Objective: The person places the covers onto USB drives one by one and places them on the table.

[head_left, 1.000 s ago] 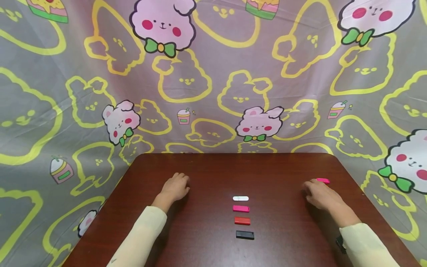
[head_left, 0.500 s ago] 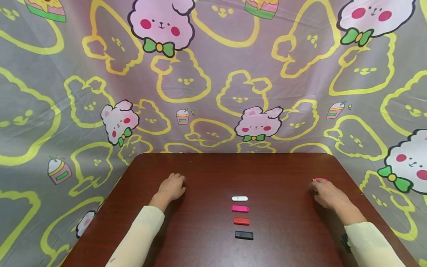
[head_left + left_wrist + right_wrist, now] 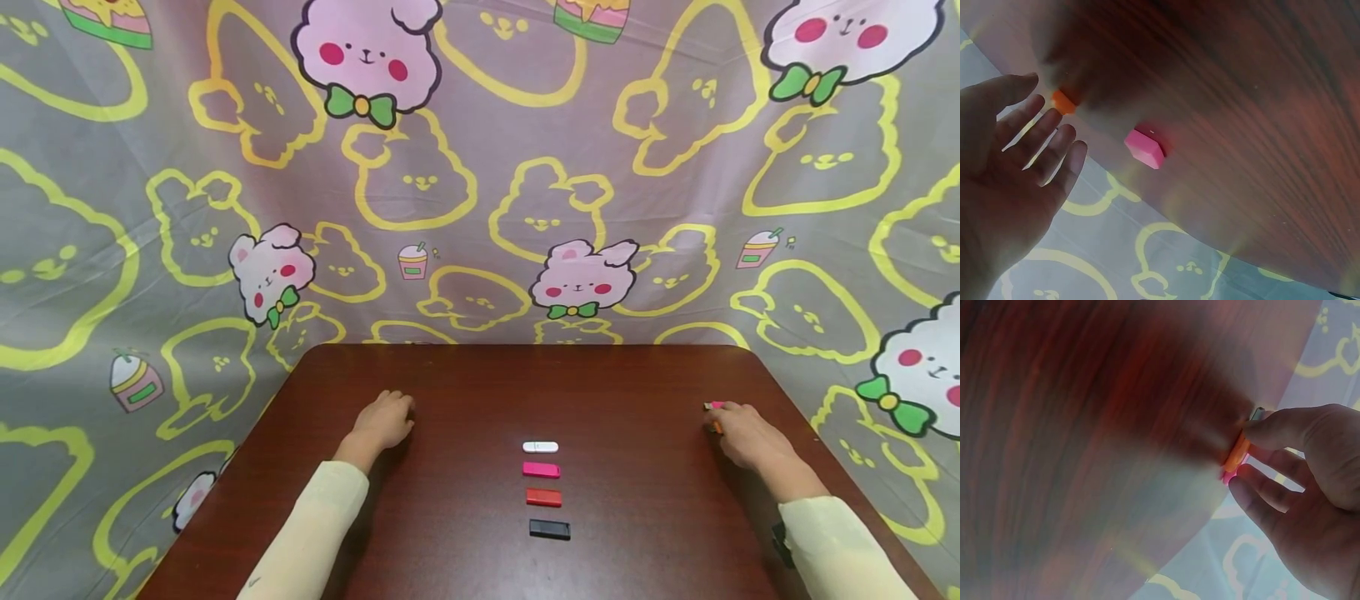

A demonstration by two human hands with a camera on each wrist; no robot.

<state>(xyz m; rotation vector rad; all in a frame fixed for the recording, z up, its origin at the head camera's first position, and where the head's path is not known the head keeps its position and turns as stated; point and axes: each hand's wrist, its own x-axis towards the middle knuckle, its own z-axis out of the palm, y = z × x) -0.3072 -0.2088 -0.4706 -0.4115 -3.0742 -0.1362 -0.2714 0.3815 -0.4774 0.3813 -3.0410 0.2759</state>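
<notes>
White stick (image 3: 541,447), one, on a brown table (image 3: 480,383). Nearer the person than it, in a spaced line: magenta stick (image 3: 542,470), red stick (image 3: 543,497), black stick (image 3: 550,529). Well to its right: right hand (image 3: 750,437), thumb and fingers pinching an orange stick (image 3: 1238,455); pink stick (image 3: 717,405) just beyond. Well to its left: left hand (image 3: 381,422), fingers loosely extended, gripping nothing; orange piece (image 3: 1063,102) by the fingertips, contact uncertain; pink piece (image 3: 1145,149) near them.
</notes>
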